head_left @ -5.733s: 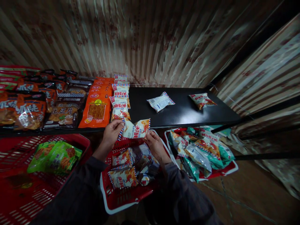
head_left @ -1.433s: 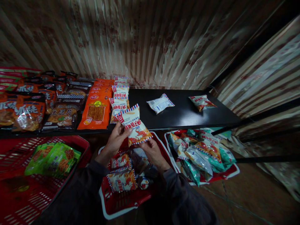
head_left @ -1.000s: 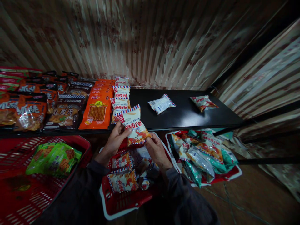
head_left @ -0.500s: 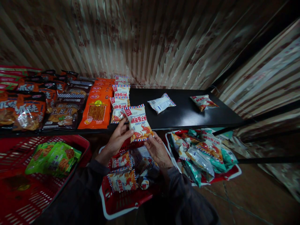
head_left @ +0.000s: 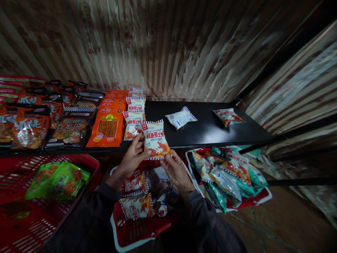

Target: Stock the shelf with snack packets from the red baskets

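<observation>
A white and orange snack bag with a striped edge is held upright between both hands, over the front edge of the black shelf. My left hand grips its left side, thumb on the front. My right hand pinches the bottom right corner. Just behind, a column of matching bags runs back along the shelf. Below my hands, a red basket with a white rim holds several bags of the same kind.
Orange packets and dark bags stand left on the shelf. Two loose bags lie right, one face down, one face up. A filled basket is at right; another with green bags at left.
The held bag has turned slightly and looks straighter, its top a little lower. Both hands still hold it. The view has shifted slightly.
</observation>
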`<state>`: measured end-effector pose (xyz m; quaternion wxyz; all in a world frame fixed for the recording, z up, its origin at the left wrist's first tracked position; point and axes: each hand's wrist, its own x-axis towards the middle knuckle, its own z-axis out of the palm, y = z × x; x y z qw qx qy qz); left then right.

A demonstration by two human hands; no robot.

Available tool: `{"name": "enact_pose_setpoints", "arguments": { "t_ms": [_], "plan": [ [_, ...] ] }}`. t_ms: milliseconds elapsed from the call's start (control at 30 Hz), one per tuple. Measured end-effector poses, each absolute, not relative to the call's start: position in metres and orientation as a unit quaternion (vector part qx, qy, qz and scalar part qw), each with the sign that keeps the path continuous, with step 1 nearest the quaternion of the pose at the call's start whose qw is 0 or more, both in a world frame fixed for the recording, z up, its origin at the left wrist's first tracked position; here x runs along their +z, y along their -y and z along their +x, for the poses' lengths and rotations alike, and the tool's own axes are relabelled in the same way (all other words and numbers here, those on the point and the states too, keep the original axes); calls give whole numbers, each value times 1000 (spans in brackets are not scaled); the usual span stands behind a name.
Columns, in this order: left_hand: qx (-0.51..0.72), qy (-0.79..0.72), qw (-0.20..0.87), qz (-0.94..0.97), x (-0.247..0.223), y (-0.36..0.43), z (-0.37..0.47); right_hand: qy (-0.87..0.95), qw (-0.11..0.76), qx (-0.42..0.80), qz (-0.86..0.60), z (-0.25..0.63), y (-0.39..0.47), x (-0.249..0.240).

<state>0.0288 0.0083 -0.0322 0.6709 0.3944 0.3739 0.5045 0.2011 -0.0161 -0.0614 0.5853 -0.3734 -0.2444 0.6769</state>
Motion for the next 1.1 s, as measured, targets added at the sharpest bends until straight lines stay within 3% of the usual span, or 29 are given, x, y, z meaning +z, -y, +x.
{"name": "enact_pose_setpoints", "arguments": {
  "t_ms": [300,467,767,1100],
  "plan": [
    [503,-391,655,408,-26,-9,31,345,605,610,-378,206,15,-65],
    [510,-413,624,423,-31,-11,38,476,621,460,-420,215,15,-62],
    [546,-388,606,430,-32,-9,52,686,568,97,-445,208,25,-50],
    [518,-381,620,449,-25,-8,48,714,535,-11,-451,203,26,-51]
  ]
}}
